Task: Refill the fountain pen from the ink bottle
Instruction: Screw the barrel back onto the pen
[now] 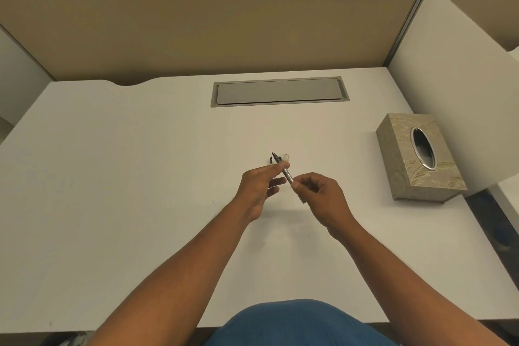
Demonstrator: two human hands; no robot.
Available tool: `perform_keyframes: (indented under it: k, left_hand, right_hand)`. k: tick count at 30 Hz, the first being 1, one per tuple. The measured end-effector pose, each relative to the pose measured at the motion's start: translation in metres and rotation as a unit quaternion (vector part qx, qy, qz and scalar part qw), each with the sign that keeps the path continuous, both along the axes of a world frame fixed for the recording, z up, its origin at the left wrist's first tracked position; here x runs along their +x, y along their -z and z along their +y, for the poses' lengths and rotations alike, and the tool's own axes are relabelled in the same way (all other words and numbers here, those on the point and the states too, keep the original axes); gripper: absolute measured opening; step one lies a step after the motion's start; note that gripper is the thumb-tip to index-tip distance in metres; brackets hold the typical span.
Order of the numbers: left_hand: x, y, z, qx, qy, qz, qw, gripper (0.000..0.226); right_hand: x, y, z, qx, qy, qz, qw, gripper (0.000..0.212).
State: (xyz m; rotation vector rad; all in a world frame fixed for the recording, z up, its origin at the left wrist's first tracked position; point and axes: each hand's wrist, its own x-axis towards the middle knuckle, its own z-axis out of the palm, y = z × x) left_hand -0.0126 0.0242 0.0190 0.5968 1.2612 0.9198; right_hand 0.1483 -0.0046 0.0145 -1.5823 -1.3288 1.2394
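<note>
A thin fountain pen part [284, 169] with a dark nib pointing up and away is held above the white desk [140, 177]. My left hand [259, 187] pinches it near the nib end between thumb and forefinger. My right hand [320, 199] pinches its lower end, fingers curled. Behind the pen on the desk sit a small clear object [286, 155] and a small black piece [270, 160]; I cannot tell whether the clear object is the ink bottle.
A patterned tissue box [420, 157] stands at the right of the desk. A grey cable hatch [279, 91] is set into the desk at the back. Partition walls close off the back and both sides.
</note>
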Motion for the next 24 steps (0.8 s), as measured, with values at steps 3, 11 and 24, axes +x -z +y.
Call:
perform_keyframes:
  k: [3, 11, 24]
  left_hand:
    - [-0.002, 0.0, 0.0, -0.002, 0.0, 0.004, 1.0, 0.023]
    - [-0.004, -0.002, -0.002, -0.004, 0.006, -0.001, 1.0, 0.025]
    - [-0.012, -0.002, -0.001, -0.002, 0.01, 0.005, 1.0, 0.024]
  right_hand:
    - [-0.001, 0.001, -0.002, -0.008, -0.001, 0.001, 1.0, 0.016]
    - [-0.005, 0.001, -0.006, -0.003, 0.013, 0.017, 1.0, 0.009]
    - [-0.013, -0.003, -0.009, -0.02, 0.008, 0.041, 0.999, 0.016]
